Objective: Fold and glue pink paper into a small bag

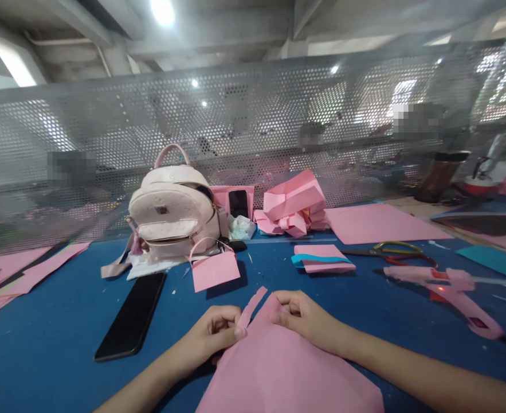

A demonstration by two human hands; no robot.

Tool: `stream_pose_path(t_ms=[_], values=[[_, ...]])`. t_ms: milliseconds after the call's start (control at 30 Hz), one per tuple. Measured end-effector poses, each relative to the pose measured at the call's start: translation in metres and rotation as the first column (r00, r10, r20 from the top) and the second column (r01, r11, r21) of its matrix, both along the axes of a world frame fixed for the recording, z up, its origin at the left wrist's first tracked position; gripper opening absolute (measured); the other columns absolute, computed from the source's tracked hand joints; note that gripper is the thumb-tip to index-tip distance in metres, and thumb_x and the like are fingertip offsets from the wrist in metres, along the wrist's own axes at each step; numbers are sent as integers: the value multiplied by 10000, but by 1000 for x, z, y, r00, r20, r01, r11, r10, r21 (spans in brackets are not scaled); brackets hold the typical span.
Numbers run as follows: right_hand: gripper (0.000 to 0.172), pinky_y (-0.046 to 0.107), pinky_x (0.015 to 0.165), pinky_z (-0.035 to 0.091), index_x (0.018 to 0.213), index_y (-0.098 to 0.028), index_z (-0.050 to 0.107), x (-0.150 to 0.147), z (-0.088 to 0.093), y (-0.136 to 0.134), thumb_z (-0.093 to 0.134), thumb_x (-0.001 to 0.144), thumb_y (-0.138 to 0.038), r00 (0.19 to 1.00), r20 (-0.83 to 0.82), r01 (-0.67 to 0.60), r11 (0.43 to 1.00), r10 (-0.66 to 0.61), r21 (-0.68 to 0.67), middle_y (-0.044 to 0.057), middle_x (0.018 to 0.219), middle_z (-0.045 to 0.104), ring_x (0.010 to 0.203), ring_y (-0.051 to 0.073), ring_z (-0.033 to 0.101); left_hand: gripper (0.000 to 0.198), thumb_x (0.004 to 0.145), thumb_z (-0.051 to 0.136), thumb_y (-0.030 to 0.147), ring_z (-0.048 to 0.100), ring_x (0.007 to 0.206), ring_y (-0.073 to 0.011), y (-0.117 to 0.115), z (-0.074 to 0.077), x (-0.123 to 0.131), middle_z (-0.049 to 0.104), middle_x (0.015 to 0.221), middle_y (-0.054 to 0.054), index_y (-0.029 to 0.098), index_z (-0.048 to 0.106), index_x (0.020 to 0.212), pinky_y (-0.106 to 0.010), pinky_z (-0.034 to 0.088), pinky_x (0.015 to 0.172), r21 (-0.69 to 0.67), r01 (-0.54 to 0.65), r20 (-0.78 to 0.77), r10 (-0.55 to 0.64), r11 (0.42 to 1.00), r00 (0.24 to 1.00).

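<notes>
A large sheet of pink paper [287, 367] spreads in front of me toward the bottom edge. Along its upper left side a narrow strip [253, 305] stands apart from the sheet, with a dark gap between them. My left hand [218, 334] is closed in a pinch at the lower part of this strip, thumb on top. At the sheet's upper corner, my right hand [306, 315] grips the paper between thumb and curled fingers. Whether the strip still joins the sheet under my left fingers I cannot tell.
On the blue table [42, 338] lie a black phone [132, 315], a small pink paper bag [216, 272], folded pink paper [324, 258], scissors [396, 250] and a pink glue gun [446, 287] with its light on. A white backpack [173, 209] stands before the perforated metal screen [253, 126].
</notes>
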State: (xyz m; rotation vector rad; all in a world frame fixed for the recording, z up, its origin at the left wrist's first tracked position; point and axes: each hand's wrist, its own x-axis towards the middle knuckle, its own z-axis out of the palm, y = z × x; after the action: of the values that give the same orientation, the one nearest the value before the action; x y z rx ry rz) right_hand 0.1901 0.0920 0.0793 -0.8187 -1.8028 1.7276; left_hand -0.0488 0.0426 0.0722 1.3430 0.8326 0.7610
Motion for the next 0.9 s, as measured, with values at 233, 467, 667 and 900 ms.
stream_pose_path(t_ms=[233,467,667,900], values=[[380,206,532,342,823,-153,624,1,-2,1,744,792,-513,1000,6,3,1000,-3,13,-19,730,585,603,106,487,426,854,671,520,312,440,-45,0,-2,0,393,587,63,171,480,699,-165,235,398,4,-8,17,8,1000,1000],[408,204,512,310,762,-167,592,0,-1,1,771,752,-534,1000,3,17,1000,-17,2,-51,647,513,544,92,417,415,869,658,520,272,444,-42,-1,-1,0,377,590,70,174,479,724,-163,209,397,-18,-10,26,10,1000,1000],[426,218,534,372,879,-161,651,0,1,1,746,767,-560,1000,-28,0,999,-1,-35,-6,741,612,594,124,520,428,864,653,540,267,430,-43,2,-5,-2,372,563,77,180,467,728,-169,190,404,-52,16,42,-14,998,999],[412,213,543,381,855,-153,638,0,-2,2,760,770,-538,999,-48,-5,1000,3,-24,-8,747,616,597,115,526,404,860,685,485,288,465,-46,0,-4,-3,387,596,67,176,464,724,-180,197,449,-45,5,80,-1,999,997]])
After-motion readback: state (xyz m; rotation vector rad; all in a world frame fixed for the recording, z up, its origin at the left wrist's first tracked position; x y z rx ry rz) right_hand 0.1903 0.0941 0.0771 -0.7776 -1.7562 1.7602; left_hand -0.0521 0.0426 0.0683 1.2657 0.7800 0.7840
